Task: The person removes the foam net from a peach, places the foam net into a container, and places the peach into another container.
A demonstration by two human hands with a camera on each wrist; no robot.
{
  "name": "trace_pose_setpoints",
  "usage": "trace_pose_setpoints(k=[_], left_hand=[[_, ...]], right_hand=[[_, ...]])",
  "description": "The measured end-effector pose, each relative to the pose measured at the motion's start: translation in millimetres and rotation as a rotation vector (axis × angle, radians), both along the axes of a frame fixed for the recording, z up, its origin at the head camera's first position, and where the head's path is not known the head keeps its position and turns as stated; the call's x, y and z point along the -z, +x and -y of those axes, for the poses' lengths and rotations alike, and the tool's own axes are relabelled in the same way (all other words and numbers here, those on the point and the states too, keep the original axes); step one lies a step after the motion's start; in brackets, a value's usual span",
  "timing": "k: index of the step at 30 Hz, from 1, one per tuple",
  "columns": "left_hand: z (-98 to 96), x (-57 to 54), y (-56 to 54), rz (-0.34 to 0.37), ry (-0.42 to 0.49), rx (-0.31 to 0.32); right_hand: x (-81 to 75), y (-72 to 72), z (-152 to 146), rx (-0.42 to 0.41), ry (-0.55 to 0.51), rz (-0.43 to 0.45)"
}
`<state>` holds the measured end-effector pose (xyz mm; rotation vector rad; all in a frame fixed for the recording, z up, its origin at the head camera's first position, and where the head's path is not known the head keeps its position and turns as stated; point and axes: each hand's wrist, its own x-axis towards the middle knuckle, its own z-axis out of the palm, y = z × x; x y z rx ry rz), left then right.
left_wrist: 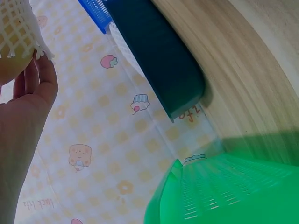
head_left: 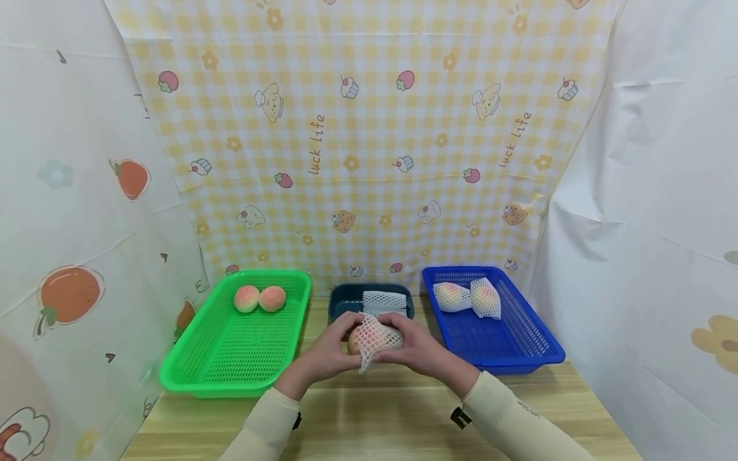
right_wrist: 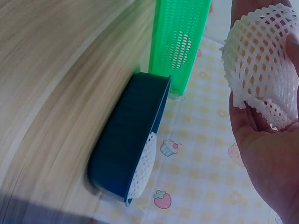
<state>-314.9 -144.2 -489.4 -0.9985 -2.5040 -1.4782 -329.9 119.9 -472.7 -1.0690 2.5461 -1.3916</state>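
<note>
In the head view, both hands hold a pink-and-yellow peach [head_left: 353, 342] partly covered by a white foam net sleeve [head_left: 371, 335], above the table in front of a dark teal bin [head_left: 340, 296]. My left hand [head_left: 327, 351] grips the peach and the net's open edge from the left; bare peach [left_wrist: 10, 70] shows below the net edge in the left wrist view. On the other side, my right hand [head_left: 423, 349] holds the netted end, its thumb lying on the mesh [right_wrist: 257, 56] in the right wrist view. More folded white net sleeves [head_left: 384, 299] lie in the bin.
At the left, a green basket [head_left: 242, 358] holds two bare peaches [head_left: 259, 299]. Inside the blue basket [head_left: 478, 342] at the right are two netted peaches [head_left: 468, 298]. A patterned cloth [head_left: 369, 141] hangs behind the wooden table [head_left: 375, 422].
</note>
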Motion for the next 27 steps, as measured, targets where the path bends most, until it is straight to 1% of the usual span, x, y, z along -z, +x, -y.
trace_pose_setpoints(k=[6, 8, 12, 17, 22, 27], left_hand=[[2.4, 0.2, 0.7, 0.035, -0.002, -0.027], [3.2, 0.2, 0.8, 0.037, 0.001, -0.032], [5.4, 0.2, 0.2, 0.02, -0.009, -0.047], [9.3, -1.4, 0.8, -0.014, -0.023, -0.058], [12.3, -1.4, 0.4, -0.024, -0.029, -0.058], [14.2, -1.2, 0.0, -0.032, -0.013, -0.042]], right_hand=[[-0.9, -1.7, 1.2, -0.012, -0.026, 0.003], [-0.8, -2.2, 1.1, -0.016, -0.031, 0.002], [0.4, -3.6, 0.3, -0.029, -0.053, 0.014], [-0.1, -4.3, -1.2, -0.054, -0.079, 0.061], [-1.4, -4.8, -2.3, -0.073, -0.069, 0.038], [-1.2, -5.7, -3.4, -0.089, -0.051, 0.014]])
